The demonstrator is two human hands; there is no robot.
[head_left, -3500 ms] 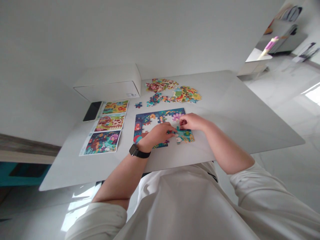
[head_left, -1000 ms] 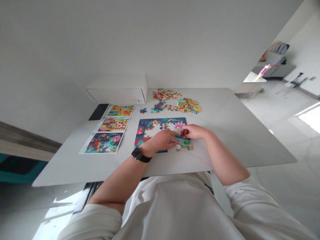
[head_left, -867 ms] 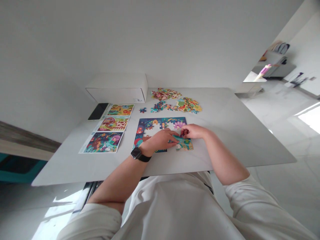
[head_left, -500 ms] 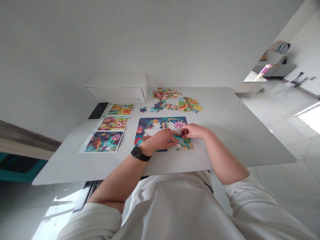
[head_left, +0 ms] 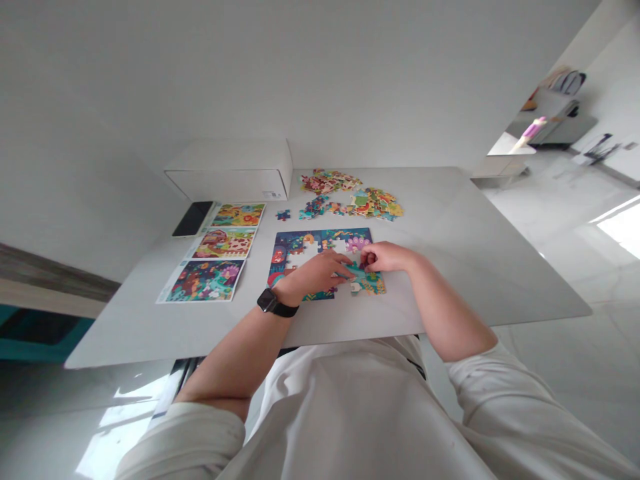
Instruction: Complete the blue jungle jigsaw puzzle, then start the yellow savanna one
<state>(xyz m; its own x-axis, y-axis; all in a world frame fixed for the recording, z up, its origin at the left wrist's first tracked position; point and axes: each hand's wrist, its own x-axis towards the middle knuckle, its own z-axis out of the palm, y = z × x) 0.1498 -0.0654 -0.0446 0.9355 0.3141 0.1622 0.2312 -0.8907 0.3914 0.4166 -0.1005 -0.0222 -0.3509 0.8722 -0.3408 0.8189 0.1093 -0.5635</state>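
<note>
Two hands are at work here. The fingers (head_left: 341,269) of the left hand (head_left: 317,272) lie pressed together, almost flat, their tips resting on a loose teal-and-yellow section of jigsaw pieces (head_left: 369,285). The right hand (head_left: 387,257) sits just beside it, fingers curled in and closed at the tips around what may be a small dark-red piece (too small to be sure from here), at the top edge of that same section.

The jigsaw puzzle (head_left: 300,243) lies under and ahead of the hands, mostly assembled in deep blues, with pale gaps at its middle and the loose section joining its 3 o'clock side. At about 12 o'clock from it lie three heaps of loose pieces: the largest (head_left: 374,204), one at (head_left: 329,181), and a smaller cluster (head_left: 314,207). One lone piece (head_left: 283,215) sits apart at 11 o'clock.

At 9 o'clock, three picture sheets (head_left: 224,243) run in a column on the pale table (head_left: 450,267), with a black phone (head_left: 193,219) and a white box (head_left: 230,175) beyond them. A black-strapped watch (head_left: 270,302) circles the left wrist.
</note>
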